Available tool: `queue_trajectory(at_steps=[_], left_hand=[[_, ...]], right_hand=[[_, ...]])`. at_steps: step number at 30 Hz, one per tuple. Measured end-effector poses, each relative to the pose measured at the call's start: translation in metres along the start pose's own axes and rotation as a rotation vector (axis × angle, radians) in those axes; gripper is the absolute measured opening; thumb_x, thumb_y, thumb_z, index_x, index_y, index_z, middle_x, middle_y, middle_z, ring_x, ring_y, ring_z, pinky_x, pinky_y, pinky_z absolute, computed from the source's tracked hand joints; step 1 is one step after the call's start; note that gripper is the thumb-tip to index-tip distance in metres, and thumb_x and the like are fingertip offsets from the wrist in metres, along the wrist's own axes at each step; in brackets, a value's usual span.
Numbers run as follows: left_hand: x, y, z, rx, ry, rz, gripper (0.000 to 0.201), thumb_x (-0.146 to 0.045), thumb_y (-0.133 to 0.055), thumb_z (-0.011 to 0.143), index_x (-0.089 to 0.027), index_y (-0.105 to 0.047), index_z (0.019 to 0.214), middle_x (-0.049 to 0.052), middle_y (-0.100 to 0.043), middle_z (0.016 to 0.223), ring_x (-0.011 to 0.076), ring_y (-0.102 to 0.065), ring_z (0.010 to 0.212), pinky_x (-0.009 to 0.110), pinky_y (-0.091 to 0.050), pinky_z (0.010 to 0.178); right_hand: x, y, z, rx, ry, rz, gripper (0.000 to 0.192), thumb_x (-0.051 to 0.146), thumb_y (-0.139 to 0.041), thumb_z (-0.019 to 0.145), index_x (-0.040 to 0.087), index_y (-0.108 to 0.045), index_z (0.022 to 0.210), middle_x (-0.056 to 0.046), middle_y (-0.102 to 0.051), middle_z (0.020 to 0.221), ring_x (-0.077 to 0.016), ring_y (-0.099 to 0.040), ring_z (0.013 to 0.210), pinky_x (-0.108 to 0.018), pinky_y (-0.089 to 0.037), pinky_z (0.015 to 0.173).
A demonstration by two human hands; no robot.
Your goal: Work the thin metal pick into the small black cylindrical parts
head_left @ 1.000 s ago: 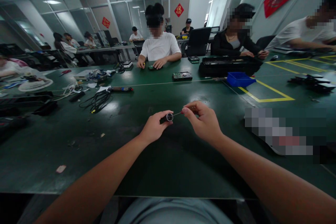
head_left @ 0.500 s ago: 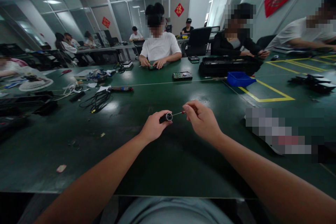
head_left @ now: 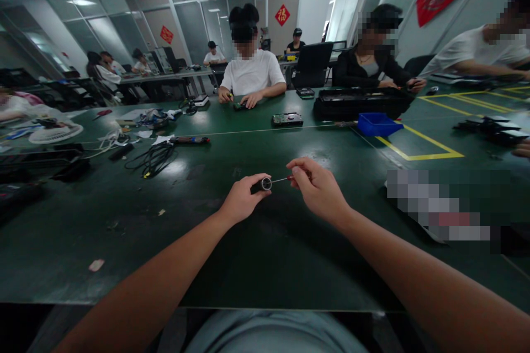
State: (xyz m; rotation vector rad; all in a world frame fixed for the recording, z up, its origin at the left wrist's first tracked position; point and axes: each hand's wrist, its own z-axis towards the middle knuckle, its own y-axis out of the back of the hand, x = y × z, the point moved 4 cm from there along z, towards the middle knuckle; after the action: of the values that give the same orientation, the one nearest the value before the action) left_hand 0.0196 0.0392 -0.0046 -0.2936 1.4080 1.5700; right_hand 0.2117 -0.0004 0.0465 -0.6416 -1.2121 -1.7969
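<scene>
Centrally, a little below the middle of the frame, the left hand (head_left: 242,201) is pinching a small dark cylinder (head_left: 261,184) between thumb and fingers, its grip closed snugly around the barrel so that only the right-hand end is showing. That end is facing the camera as a pale, shiny ring with a darker centre. Just to its right, the right hand (head_left: 318,190) is holding a thin metal rod (head_left: 278,180) with a closed fingertip grip; the rod has a small red piece near the fingers, and its tip is meeting the ring end of the cylinder. Both hands are hovering above the dark green worktop (head_left: 232,253), not resting on it. Further up the frame, a blue tray (head_left: 379,123) is sitting right of centre, and black cables (head_left: 154,158) are lying on the left. At the far edge, a person in a white shirt (head_left: 252,73) is working with both hands on the worktop.
</scene>
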Motion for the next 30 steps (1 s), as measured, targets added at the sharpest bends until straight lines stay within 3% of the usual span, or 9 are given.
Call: queue_trajectory(at_steps=[5, 12, 15, 19, 23, 30], left_hand=[[-0.001, -0.001, 0.000, 0.018, 0.012, -0.014, 0.040, -0.022, -0.072, 0.083, -0.027, -0.066, 0.122, 0.002, -0.068, 0.123, 0.0227, -0.061, 0.117, 0.041, -0.043, 0.106], [-0.004, 0.001, 0.001, 0.007, 0.003, 0.004, 0.039, -0.023, -0.072, 0.084, -0.027, -0.065, 0.123, 0.002, -0.068, 0.124, 0.0226, -0.060, 0.118, 0.040, -0.043, 0.107], [-0.003, 0.002, 0.001, 0.006, 0.014, 0.008, 0.039, -0.024, -0.071, 0.085, -0.028, -0.065, 0.123, 0.001, -0.068, 0.124, 0.0220, -0.060, 0.117, 0.040, -0.043, 0.106], [-0.003, 0.002, 0.001, -0.004, 0.021, 0.013, 0.039, -0.023, -0.071, 0.085, -0.028, -0.064, 0.124, 0.001, -0.067, 0.124, 0.0217, -0.060, 0.117, 0.039, -0.042, 0.106], [-0.008, 0.005, 0.001, -0.010, -0.024, 0.054, 0.039, -0.022, -0.069, 0.086, -0.027, -0.063, 0.125, 0.002, -0.067, 0.123, 0.0221, -0.060, 0.114, 0.039, -0.044, 0.103], [-0.012, 0.008, 0.001, 0.008, -0.058, 0.110, 0.038, -0.025, -0.067, 0.088, -0.027, -0.062, 0.126, 0.003, -0.066, 0.125, 0.0237, -0.059, 0.114, 0.042, -0.044, 0.101]], right_hand=[[-0.005, -0.002, -0.001, 0.018, 0.013, 0.076, 0.019, 0.021, -0.046, 0.092, 0.022, -0.061, 0.104, -0.002, -0.066, 0.084, -0.0177, -0.064, 0.075, -0.031, -0.046, 0.066], [-0.001, -0.002, -0.001, 0.003, -0.036, 0.081, 0.024, 0.039, -0.042, 0.099, 0.022, -0.059, 0.101, 0.002, -0.056, 0.063, -0.0170, -0.060, 0.065, -0.032, -0.046, 0.064], [-0.002, -0.002, 0.000, -0.032, -0.072, 0.179, 0.018, 0.036, -0.051, 0.094, 0.022, -0.055, 0.104, 0.001, -0.062, 0.073, -0.0172, -0.062, 0.069, -0.033, -0.049, 0.066], [-0.008, -0.005, 0.002, -0.071, -0.115, 0.330, 0.020, 0.041, -0.057, 0.090, 0.021, -0.059, 0.091, -0.003, -0.065, 0.081, -0.0170, -0.063, 0.074, -0.034, -0.051, 0.071], [-0.022, -0.010, 0.006, -0.105, -0.260, 0.525, 0.028, 0.047, -0.056, 0.090, 0.019, -0.062, 0.090, -0.003, -0.065, 0.079, -0.0165, -0.062, 0.071, -0.034, -0.052, 0.068], [-0.042, -0.013, 0.009, -0.094, -0.477, 0.711, 0.025, 0.045, -0.054, 0.090, 0.021, -0.057, 0.084, -0.004, -0.060, 0.068, -0.0176, -0.058, 0.060, -0.035, -0.054, 0.062]])
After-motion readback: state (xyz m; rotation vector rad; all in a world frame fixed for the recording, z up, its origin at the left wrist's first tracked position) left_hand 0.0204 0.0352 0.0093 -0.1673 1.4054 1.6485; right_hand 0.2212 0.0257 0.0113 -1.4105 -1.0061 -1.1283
